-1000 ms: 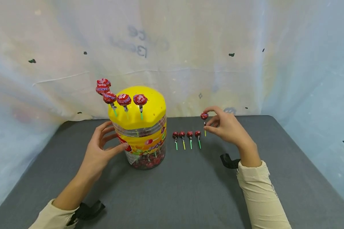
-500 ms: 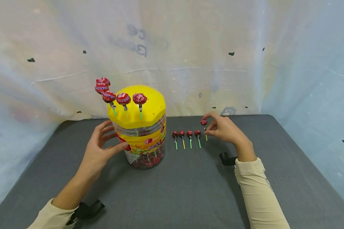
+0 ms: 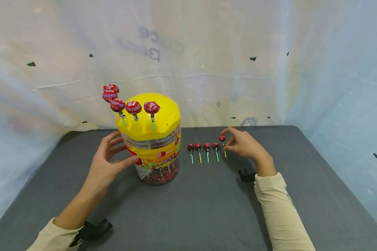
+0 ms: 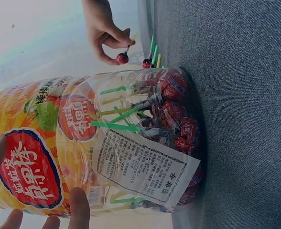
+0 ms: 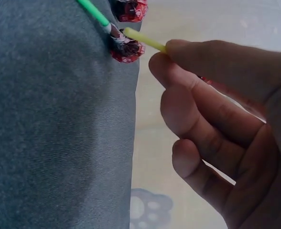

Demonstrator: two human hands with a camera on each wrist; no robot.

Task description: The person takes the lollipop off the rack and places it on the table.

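Lollipop jar [image 3: 154,153], a clear plastic tub with a yellow lid [image 3: 150,116], stands on the grey table [image 3: 188,209], left of centre. Five red-wrapped lollipops [image 3: 133,107] stand with their sticks in holes in the lid. The left hand [image 3: 105,167] has its fingers spread and relaxed against the jar's side, thumb touching the label, steadying it. To the right of the jar a row of four lollipops [image 3: 203,149] lies flat on the table. At the right end of that row the right hand [image 3: 243,144] pinches a fifth lollipop [image 3: 222,138] by its yellow stick, low over the table just beside the last one. The step in hand looks like laying it down as the fifth in the row; that calls for lowering it parallel to the others and releasing the pinch.
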